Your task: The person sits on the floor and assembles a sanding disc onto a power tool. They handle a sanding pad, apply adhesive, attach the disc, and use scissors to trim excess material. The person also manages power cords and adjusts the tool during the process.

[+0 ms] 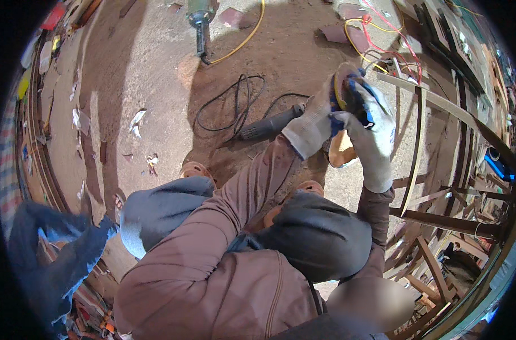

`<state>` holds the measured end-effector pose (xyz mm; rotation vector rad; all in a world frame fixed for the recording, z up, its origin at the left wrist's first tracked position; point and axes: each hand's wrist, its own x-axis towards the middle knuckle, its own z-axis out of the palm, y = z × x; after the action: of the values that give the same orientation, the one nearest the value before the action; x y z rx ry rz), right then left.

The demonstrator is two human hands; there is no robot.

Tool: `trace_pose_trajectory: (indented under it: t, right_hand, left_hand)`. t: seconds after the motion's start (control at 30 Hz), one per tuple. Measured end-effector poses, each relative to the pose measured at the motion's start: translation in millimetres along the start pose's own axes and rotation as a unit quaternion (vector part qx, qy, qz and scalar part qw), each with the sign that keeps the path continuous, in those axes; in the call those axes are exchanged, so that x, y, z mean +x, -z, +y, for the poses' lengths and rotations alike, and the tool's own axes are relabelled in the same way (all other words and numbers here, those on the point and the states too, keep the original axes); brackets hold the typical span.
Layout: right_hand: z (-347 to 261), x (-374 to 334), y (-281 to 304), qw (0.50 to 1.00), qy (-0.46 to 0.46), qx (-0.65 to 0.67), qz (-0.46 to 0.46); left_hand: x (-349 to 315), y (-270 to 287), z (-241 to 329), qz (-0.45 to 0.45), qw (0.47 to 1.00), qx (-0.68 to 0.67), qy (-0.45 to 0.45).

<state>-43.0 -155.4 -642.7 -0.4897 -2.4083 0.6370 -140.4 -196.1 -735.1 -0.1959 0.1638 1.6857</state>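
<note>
Both my hands wear white gloves with blue-coated fingers and meet right of the middle. My left hand [311,127] is closed at the left side of a brownish grinding disc [342,85]. My right hand [376,127] wraps round the disc's other side, its fingers curled inward. A dark angle grinder body [269,123] runs from the lower left up to my left glove. The glove hides where body and disc would join. Just below the hands shows a tan curved piece [342,149], kind unclear. My knees are bent beneath my forearms.
Black cord [235,107] loops on the dusty floor. A green power tool [201,17] with a yellow cord lies at the far side. To the right stands a metal frame [419,141], with red wires [377,34] beyond. Scraps [136,122] litter the left floor.
</note>
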Motion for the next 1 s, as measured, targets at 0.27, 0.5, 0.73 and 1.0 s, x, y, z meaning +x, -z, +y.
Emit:
trace_pose_trajectory:
  t: [0.27,0.5,0.73,1.0]
  right_hand:
    - [3.5,-13.2,-13.8,0.993,-0.073,0.085,0.030]
    - [-8.7,-17.0,-30.4,0.989,0.032,-0.043,0.135]
    - [1.4,-19.7,-27.2,0.988,-0.043,-0.003,0.151]
    - [3.6,-6.4,-9.3,0.995,-0.052,0.078,0.038]
  left_hand:
    - [-3.7,-10.4,22.6,-0.008,0.998,0.040,0.048]
    - [-8.2,-35.6,15.8,0.010,0.998,-0.009,0.056]
    - [-4.6,-14.4,-2.2,0.038,0.999,0.019,0.012]
    - [-1.2,-5.8,1.7,0.013,0.999,-0.020,-0.029]
